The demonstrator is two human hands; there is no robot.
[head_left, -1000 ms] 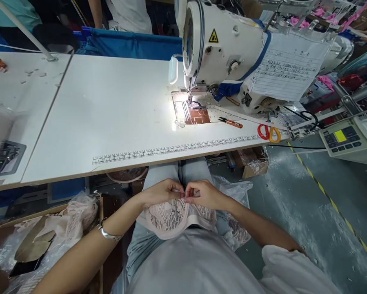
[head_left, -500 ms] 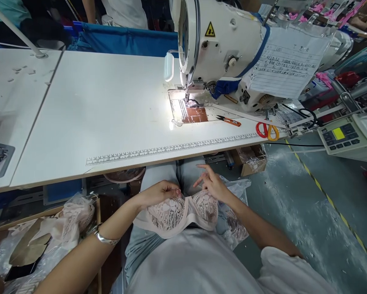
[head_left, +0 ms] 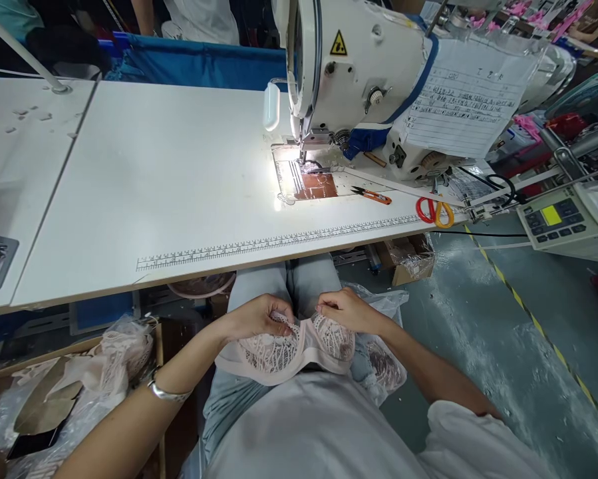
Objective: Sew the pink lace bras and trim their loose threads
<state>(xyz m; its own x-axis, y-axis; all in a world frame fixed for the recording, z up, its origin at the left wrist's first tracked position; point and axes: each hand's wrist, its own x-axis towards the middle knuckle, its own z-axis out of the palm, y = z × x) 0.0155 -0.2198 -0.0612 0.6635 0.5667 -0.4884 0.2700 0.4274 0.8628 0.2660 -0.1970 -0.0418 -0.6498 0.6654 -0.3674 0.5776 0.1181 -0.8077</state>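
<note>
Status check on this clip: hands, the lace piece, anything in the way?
Left hand and right hand both pinch the pink lace bra at its top edge, over the lap. Sewing table ahead, nothing between.

My left hand (head_left: pixel 255 318) and right hand (head_left: pixel 347 311) pinching the pink lace bra (head_left: pixel 289 347) at lower centre over my lap, white sewing machine (head_left: pixel 358 73) upper right, scissors (head_left: pixel 435 211) on the table (head_left: pixel 153 179).
</note>
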